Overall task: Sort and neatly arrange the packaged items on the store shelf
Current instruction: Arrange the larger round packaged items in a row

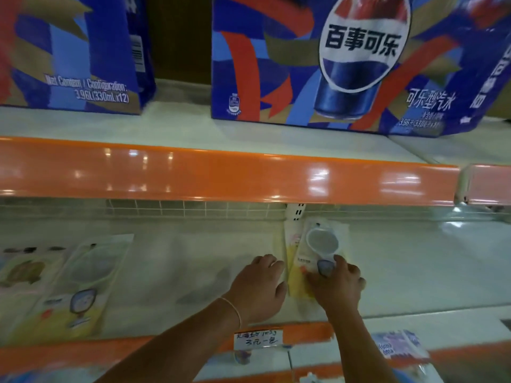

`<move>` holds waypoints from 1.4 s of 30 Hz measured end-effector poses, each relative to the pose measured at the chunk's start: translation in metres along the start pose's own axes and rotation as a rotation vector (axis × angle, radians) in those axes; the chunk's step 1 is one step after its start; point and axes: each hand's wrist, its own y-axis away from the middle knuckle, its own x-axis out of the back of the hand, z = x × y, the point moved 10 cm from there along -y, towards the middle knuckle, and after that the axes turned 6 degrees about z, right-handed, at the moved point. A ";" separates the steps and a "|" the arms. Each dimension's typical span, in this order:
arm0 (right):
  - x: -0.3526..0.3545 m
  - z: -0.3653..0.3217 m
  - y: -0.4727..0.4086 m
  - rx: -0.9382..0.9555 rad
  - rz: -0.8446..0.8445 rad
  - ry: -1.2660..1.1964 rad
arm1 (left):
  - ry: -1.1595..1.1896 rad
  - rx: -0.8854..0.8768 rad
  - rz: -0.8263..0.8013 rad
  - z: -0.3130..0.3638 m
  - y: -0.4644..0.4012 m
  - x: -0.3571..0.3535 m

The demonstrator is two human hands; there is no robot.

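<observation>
A flat yellow-and-white packet with a round clear window (320,246) lies on the white middle shelf (414,266), on top of similar packets. My right hand (336,286) holds its near end, fingers curled over the packet. My left hand (260,288) rests on the shelf just left of the stack, fingers bent against the packet's edge. More packets of the same kind (80,286) lie flat at the far left of the shelf, blurred.
Large blue cola cartons (304,59) stand on the upper shelf behind an orange rail (221,175). A handwritten price tag (258,340) sits on the lower orange rail. Other packaged goods (398,346) show on the shelf below, at the right.
</observation>
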 end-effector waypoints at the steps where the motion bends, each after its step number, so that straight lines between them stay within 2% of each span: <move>1: 0.001 0.000 -0.002 -0.004 -0.010 -0.056 | -0.002 -0.001 0.002 0.003 0.000 -0.001; 4: 0.004 -0.001 -0.009 -0.023 -0.060 -0.194 | -0.002 0.029 -0.006 0.000 0.002 -0.003; 12: 0.014 -0.006 -0.013 -0.039 -0.042 -0.223 | -0.032 0.113 -0.027 -0.025 0.013 -0.001; 15: 0.019 0.001 -0.015 -0.079 -0.008 -0.067 | -0.038 0.135 -0.032 -0.035 0.021 0.000; 18: 0.029 -0.002 -0.015 -0.041 0.062 0.052 | -0.033 0.157 -0.038 -0.042 0.026 0.000; 25: 0.043 -0.017 -0.011 0.036 0.074 -0.245 | 0.014 0.148 -0.009 -0.028 0.021 0.000; 28: 0.042 -0.027 -0.003 0.059 0.045 -0.369 | 0.153 0.235 0.024 -0.028 0.017 0.004; 30: 0.039 -0.030 0.006 0.043 0.033 -0.448 | 0.308 0.367 0.043 -0.035 0.017 0.009; 31: 0.037 -0.033 0.012 0.041 0.036 -0.489 | 0.442 0.476 0.041 -0.041 0.020 0.009; 34: 0.025 -0.047 0.040 0.072 -0.019 -0.602 | 1.122 0.833 0.072 -0.060 0.031 -0.002; 35: 0.015 -0.050 0.051 0.084 -0.063 -0.621 | 1.274 0.918 0.120 -0.067 0.036 -0.001; 36: 0.005 -0.055 0.062 0.093 -0.121 -0.641 | 1.333 0.975 0.179 -0.077 0.040 0.002; 39: -0.028 -0.068 0.092 0.073 -0.332 -0.720 | 1.257 1.015 0.296 -0.108 0.057 0.019; 42: -0.057 -0.083 0.116 -0.116 -0.594 -0.858 | 1.203 1.005 0.323 -0.131 0.076 0.032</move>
